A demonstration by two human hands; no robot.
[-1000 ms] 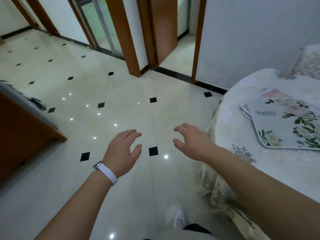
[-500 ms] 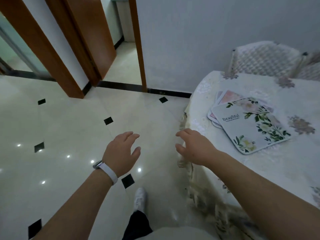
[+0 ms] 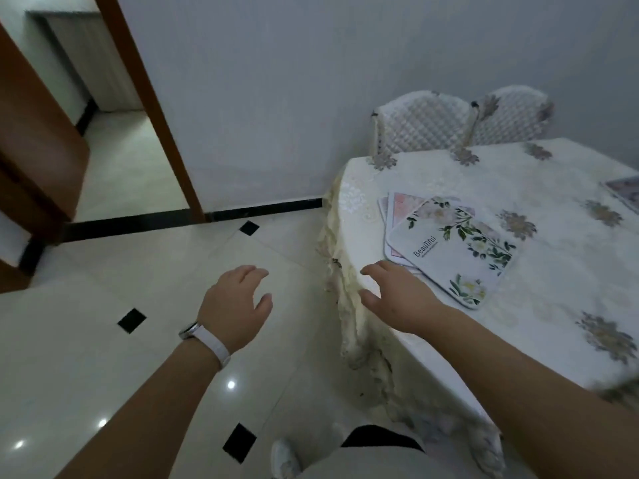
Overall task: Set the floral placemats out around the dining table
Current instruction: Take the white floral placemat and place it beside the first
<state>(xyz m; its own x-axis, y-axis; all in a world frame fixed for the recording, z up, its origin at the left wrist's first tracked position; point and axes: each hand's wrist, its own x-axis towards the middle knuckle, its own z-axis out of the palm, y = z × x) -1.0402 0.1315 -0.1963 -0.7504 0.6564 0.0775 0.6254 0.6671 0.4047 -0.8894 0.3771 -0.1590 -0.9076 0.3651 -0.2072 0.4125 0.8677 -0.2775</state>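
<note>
My left hand (image 3: 235,302), right hand (image 3: 397,295) hovering spread, empty; floral placemats (image 3: 449,250) stacked, long axis slanting far-left to near-right

Plain pale grey wall (image 3: 276,98) across the far side, with black skirting (image 3: 262,210) along the bottom. The floor (image 3: 103,340) is glossy cream tile with little black diamond insets (image 3: 131,320), and bright light spots (image 3: 231,384) reflect off it near left. Far left, a brown wooden door frame (image 3: 155,108) opens onto another tiled room, with a brown door (image 3: 31,133) beside it. On the right, the tabletop (image 3: 560,257) wears a cream floral tablecloth (image 3: 349,305) with a lacy hanging edge. Two quilted-cover chairs (image 3: 423,124) sit at its far side.
</note>
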